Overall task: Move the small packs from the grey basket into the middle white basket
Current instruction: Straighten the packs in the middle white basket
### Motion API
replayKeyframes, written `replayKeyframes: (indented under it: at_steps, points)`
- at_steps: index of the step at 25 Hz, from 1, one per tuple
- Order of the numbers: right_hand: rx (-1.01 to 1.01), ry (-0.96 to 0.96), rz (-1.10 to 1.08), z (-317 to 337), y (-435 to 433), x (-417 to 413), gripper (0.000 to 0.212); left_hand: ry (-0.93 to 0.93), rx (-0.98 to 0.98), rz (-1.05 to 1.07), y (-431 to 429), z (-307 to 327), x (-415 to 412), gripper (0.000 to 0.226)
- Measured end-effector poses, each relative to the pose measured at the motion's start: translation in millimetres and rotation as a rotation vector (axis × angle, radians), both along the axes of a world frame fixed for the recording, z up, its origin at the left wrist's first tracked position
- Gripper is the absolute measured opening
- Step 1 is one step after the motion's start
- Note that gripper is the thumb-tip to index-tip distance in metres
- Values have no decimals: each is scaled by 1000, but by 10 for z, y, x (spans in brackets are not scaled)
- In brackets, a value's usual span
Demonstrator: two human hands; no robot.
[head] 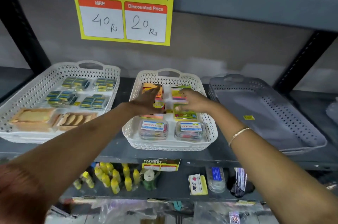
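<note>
Small packs (180,96) lie in middle white basket (170,144), under both hands.

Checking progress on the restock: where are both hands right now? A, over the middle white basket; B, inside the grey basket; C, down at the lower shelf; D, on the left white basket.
A: the left hand and right hand are over the packs in the middle white basket.

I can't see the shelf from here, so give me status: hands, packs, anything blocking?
Both hands, left hand and right hand, over middle white basket, arranging small packs. Grey basket looks empty. Nothing blocking.
</note>
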State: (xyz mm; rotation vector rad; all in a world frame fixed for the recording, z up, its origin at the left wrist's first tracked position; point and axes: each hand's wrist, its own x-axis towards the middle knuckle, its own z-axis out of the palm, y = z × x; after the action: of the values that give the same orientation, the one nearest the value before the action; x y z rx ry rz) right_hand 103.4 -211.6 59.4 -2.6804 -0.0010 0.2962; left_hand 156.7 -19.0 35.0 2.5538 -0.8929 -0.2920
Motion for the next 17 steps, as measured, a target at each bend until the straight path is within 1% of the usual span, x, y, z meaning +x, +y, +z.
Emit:
replayKeyframes:
  at_steps: [1,2,3,5,6,8,10,12,14,16,17]
  points:
    - [39,17,18,54,16,-119,74,-2,-46,-13,45,65,-106,87]
    - [19,66,54,70,38,-260,73,-7,-44,-55,101,96,-224,83]
    - [-57,125,100,28,52,-359,75,-22,15,-109,150,94,-330,83]
    - [-226,216,158,-80,84,-495,79,-63,203,-197,210,44,-508,83]
    - [-272,232,163,-132,100,-535,80,-79,284,-202,222,25,-565,80]
    - [-299,198,150,-220,105,-561,78,-123,356,-181,195,-47,-582,70]
    - [-290,163,139,-227,111,-592,76,-152,364,-141,174,-62,-602,63]
    - [-285,147,150,-231,102,-612,75,-160,364,-116,165,-99,-600,61]
    - [-284,150,161,-242,113,-613,76,-134,363,-97,167,-105,-603,63]
    - [-280,163,170,-247,137,-586,79,-88,315,-56,196,-43,-665,70]
    - [-279,158,171,-215,150,-573,79,-110,290,-47,212,9,-709,75]
